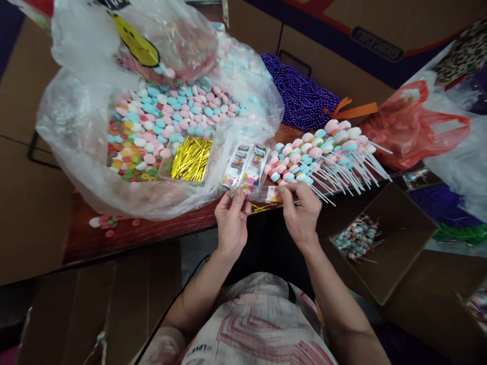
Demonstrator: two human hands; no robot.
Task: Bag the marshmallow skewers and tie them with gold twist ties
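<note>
At the table's front edge, a small clear plastic bag [273,194] with a printed, colourful end stretches between my hands. My left hand [233,223] is closed, thumb and fingers pinching its left end. The printed end on the right is pinched in my right hand [302,215]. Just beyond my fingers lie stacks of printed clear bags [245,165] in a clear tray. Gold twist ties [192,158] fill a clear box to the left. Candy sticks [323,149] with pink, blue and white pieces on white sticks lie heaped beyond my right hand.
A big clear bag [57,126] of loose candies [182,109] spreads over the left of the table. Purple bead strands [297,91] lie at the back. A red plastic bag [411,129] stands right. Below it, an open cardboard box [399,238] holds wrapped candy sticks [359,238].
</note>
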